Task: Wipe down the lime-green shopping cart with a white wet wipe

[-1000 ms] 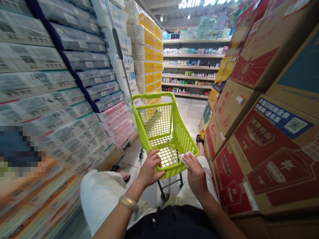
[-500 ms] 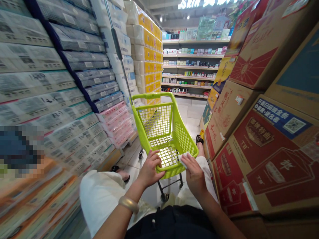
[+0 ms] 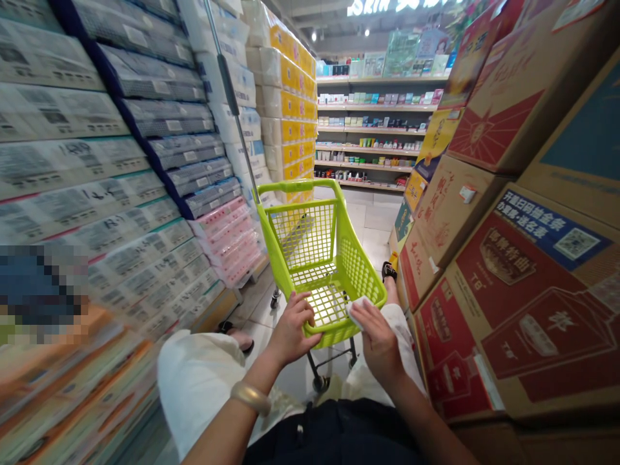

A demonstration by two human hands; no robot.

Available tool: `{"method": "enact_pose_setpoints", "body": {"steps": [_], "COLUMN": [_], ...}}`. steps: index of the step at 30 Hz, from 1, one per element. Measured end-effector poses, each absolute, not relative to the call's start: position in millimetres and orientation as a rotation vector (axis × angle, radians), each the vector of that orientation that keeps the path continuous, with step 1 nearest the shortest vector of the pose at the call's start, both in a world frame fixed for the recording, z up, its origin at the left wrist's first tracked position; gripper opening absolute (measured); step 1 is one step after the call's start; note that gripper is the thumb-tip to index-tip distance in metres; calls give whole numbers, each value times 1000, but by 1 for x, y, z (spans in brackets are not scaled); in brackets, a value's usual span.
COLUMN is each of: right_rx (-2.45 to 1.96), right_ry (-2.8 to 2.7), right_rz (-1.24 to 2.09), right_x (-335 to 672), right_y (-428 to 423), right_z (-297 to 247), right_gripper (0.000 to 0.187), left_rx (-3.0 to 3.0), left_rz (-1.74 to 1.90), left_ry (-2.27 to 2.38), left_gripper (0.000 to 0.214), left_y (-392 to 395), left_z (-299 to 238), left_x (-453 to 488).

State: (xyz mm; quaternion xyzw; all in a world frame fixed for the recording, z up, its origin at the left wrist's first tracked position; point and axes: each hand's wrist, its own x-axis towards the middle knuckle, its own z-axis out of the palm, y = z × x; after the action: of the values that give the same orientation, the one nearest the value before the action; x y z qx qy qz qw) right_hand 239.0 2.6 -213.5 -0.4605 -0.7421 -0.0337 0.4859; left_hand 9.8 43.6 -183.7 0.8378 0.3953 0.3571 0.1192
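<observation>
A small lime-green shopping cart (image 3: 356,258) with lattice walls stands between my knees, its basket holding nothing. My left hand (image 3: 294,327) grips the near left corner of the basket rim, thumb along the front edge and fingers curled over the top. Under the fingers of my right hand (image 3: 376,329) is a folded white cloth or tissue (image 3: 356,311), pressed on the near right part of the rim. From the cart's far left corner a thin metal pole (image 3: 245,145) with a dark grip rises. Dark wheels (image 3: 320,384) show under the frame.
Wrapped paper packs (image 3: 97,161) are stacked along the left, with yellow-printed packs (image 3: 295,97) farther back. Cardboard cartons (image 3: 527,290) rise close on the right. Shelves (image 3: 372,134) of small goods stand across the tiled aisle. My sandalled feet rest either side of the cart.
Almost nothing differs. The view has shifted very slightly; both hands keep their places on the rim, and the cloth stays under my right fingers.
</observation>
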Motion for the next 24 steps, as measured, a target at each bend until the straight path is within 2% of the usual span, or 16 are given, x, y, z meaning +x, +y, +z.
{"method": "enact_pose_setpoints", "body": {"steps": [4,11,17,24], "right_rx": [-920,-1183,-948,-1227], "right_ry": [-2060,-1673,-2019,-1637], "right_rz": [4,-136,-23,-146], "right_x": [221,256,221,266], "right_y": [-1,13,1,14], "right_z": [-210,-215,-212,-216], "right_gripper": [49,48,49,45], "left_rx": [2461,2460,2458,2448], "left_rz": [1040,1029,1036,1025], "left_ry": [1155,1159,1145,1147], "left_gripper": [23,23,23,24], "left_y": [43,44,45,44], "left_z": [-183,-183,-184,-184], "left_x": [10,8,9,8]}}
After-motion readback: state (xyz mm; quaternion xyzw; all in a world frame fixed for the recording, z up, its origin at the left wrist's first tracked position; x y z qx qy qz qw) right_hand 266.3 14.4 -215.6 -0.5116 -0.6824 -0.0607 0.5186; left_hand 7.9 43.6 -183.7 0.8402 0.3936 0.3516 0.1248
